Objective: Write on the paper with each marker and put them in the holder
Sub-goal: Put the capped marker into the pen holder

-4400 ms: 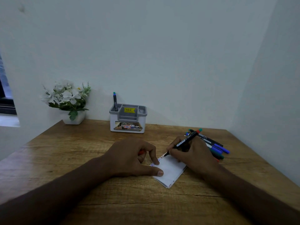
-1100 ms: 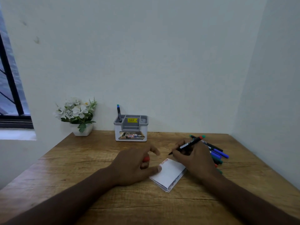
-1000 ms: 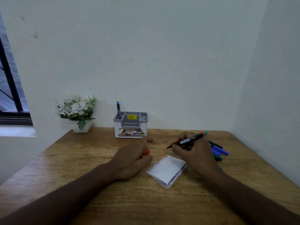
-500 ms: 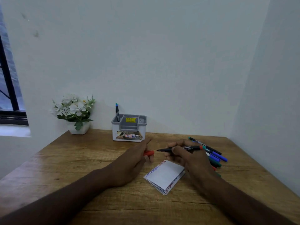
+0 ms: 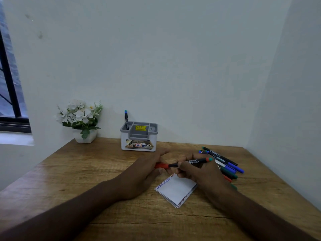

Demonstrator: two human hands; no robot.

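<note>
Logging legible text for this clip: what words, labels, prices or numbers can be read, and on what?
"OP": cut-off white letters on the picture label across the holder front.
Red-and-white tag on that label: a number, too blurred to be sure.
Yellow sticker inside the holder: looks like a price, too small to read.
Print on the marker barrel: unreadable.
Scribbles along the paper edges: no readable words.

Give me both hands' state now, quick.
Left hand: pinching the red cap.
Right hand: gripping the marker, tip at the cap.

My left hand (image 5: 147, 173) pinches the red cap (image 5: 161, 165) onto the marker (image 5: 192, 161) my right hand (image 5: 196, 169) grips, above the paper (image 5: 175, 189).
</note>
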